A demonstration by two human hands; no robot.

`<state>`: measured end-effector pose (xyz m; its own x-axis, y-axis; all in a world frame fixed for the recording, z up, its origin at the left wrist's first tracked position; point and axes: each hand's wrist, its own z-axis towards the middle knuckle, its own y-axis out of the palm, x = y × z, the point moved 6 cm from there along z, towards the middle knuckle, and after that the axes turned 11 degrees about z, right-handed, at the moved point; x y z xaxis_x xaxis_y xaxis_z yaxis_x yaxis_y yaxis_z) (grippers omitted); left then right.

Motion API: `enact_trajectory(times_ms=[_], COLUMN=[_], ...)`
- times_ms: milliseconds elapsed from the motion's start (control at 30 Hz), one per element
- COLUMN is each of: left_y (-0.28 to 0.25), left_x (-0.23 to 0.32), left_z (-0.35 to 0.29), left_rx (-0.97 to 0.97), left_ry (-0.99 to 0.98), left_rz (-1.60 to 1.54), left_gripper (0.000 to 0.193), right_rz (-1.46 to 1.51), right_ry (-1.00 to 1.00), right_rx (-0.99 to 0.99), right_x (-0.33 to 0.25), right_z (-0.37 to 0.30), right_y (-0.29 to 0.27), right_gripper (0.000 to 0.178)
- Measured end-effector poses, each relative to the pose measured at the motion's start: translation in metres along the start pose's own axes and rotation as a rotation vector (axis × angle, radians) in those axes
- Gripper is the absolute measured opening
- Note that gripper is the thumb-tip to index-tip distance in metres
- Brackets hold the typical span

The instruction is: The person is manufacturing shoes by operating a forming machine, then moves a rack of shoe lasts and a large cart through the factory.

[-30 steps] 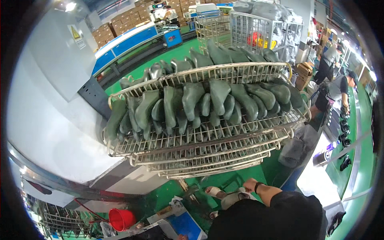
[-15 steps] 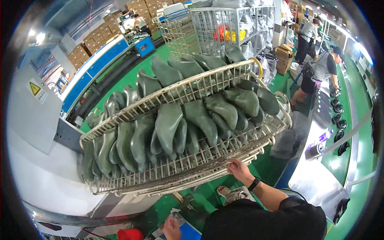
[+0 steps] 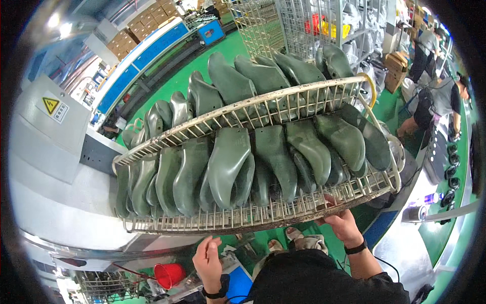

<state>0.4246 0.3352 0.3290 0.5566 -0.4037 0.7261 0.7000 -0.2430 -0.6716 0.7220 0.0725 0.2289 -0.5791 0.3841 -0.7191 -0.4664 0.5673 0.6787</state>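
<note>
Green shoe lasts line a wire rack in rows. Left hand near its front edge, fingers loosely curled, nothing visible held; right hand at that edge, fingers parted, grip unclear.

Shoe lasts: dark green, plain. Rack: cream, near edge mottled brown. Loop, rack's far right corner: yellow. Floor: green. Bucket: red. Wristbands: black.

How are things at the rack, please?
Right hand at front edge of rack, grip unclear. Left hand open, holding nothing. Green shoe lasts crowd the rack. No obstruction visible.
</note>
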Motion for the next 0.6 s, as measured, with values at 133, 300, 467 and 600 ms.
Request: enact_trajectory(times_ms=[133, 300, 467, 600], left_y=[0.004, 0.015, -0.032, -0.055], left_x=[0.035, 0.039, -0.016, -0.076], left_z=[0.033, 0.058, 0.071, 0.086], left_rx=[0.004, 0.049, 0.309, 0.536], left_ry=[0.051, 0.244, 0.065, 0.016], left_rz=[-0.174, 0.165, 0.409, 0.293], left_gripper=[0.027, 0.019, 0.026, 0.025], right_rz=[0.189, 0.227, 0.346, 0.25], right_ry=[-0.025, -0.145, -0.594, -0.773], right_rx=[0.1, 0.362, 0.822, 1.031], right_x=[0.011, 0.008, -0.032, -0.028], right_z=[0.005, 0.008, -0.003, 0.007], right_y=[0.002, 0.005, -0.001, -0.019], right_gripper=[0.06, 0.043, 0.036, 0.028])
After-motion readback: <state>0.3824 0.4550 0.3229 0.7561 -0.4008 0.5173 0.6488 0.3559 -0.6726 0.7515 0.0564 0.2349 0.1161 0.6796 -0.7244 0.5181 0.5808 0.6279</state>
